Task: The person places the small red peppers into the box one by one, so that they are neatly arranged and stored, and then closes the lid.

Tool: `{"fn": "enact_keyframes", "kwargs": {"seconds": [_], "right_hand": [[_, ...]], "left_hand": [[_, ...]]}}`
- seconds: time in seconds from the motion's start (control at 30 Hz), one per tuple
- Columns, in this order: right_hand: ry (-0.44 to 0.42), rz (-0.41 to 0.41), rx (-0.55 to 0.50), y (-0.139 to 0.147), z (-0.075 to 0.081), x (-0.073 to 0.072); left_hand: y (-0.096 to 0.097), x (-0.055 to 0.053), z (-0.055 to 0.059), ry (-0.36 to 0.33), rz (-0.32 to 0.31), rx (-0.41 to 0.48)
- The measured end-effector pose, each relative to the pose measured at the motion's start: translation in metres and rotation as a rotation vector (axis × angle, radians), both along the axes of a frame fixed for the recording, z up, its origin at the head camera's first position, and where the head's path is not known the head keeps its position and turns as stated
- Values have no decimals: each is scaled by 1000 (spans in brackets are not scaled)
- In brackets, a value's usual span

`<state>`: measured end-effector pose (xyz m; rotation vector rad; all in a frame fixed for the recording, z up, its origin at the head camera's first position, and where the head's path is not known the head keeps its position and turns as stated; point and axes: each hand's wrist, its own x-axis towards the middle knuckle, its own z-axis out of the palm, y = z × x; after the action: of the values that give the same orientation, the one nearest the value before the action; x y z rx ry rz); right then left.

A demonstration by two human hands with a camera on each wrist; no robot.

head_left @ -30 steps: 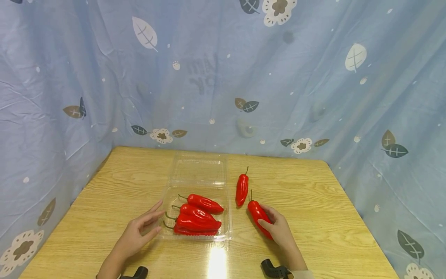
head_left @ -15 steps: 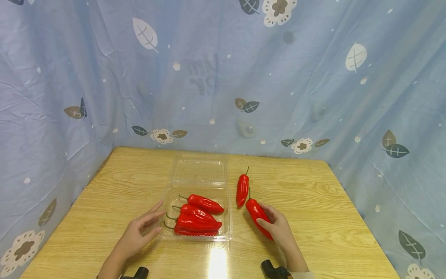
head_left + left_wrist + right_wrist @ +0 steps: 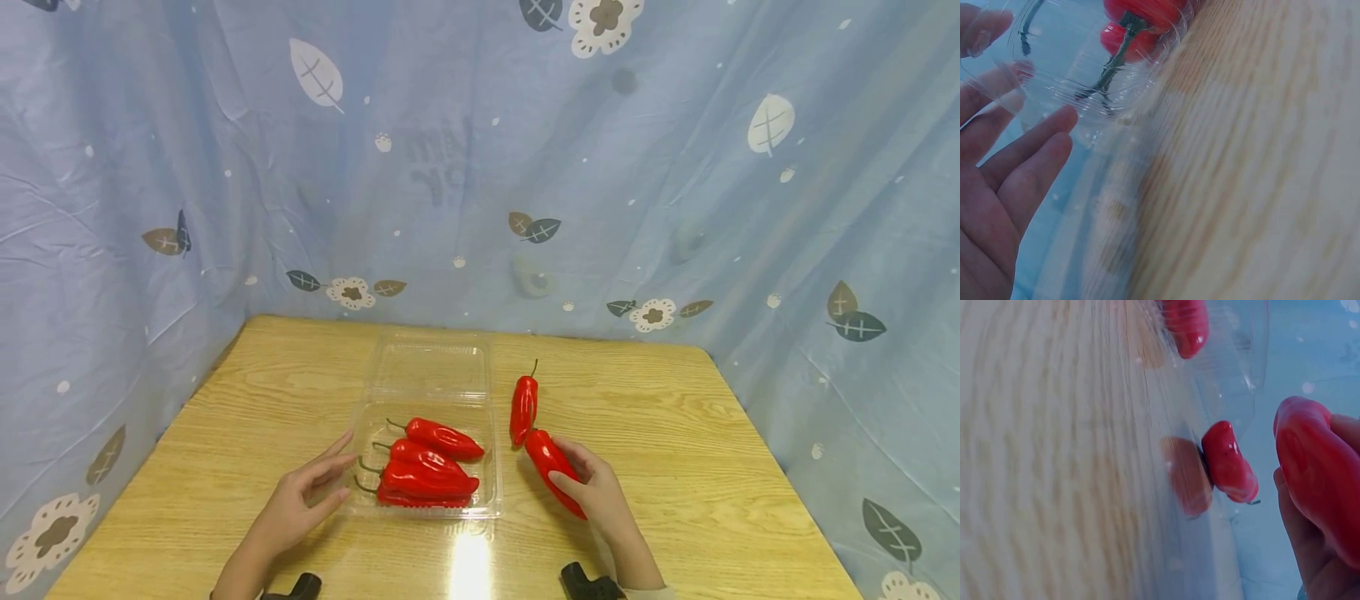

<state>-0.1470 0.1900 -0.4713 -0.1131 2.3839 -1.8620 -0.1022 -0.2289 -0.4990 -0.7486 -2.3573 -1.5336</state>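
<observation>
A clear plastic clamshell box (image 3: 490, 500) lies with its lid folded back, several red peppers (image 3: 423, 477) side by side in it, their green stems pointing left. My left hand (image 3: 296, 500) is at the box's left wall, fingers loosely spread; in the left wrist view its fingertips (image 3: 1060, 119) are at the clear plastic, and I cannot tell how firmly they touch. My right hand (image 3: 596, 483) grips a red pepper (image 3: 551, 467) between thumb and fingers, right of the box. Another red pepper (image 3: 523, 408) lies on the table just beyond it, stem away from me.
The wooden table (image 3: 675, 467) is bounded at the back and sides by a blue patterned curtain (image 3: 480, 167). The open lid (image 3: 431, 367) lies behind the box. Black wrist mounts (image 3: 588, 583) show at the bottom edge.
The pepper in my right hand has shifted slightly left, its stem end now close to the loose pepper. My left hand and the box stay put.
</observation>
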Motion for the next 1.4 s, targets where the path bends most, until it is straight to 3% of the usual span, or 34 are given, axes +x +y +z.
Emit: {"fn": "enact_keyframes", "kwargs": {"seconds": [0.2,0.6,0.93,1.4], "right_hand": [[31,27,-22,-6,3,-1],[109,196,-27,-26,15,-10],[140,238,-39,-44,30,-20],[211,374,4,-73,33,-40]], "left_hand": [[1,0,0,-1,2,-14],[1,1,0,13,-6,16],[0,0,1,26,0,-3],[1,1,-2,20,4,4]]}}
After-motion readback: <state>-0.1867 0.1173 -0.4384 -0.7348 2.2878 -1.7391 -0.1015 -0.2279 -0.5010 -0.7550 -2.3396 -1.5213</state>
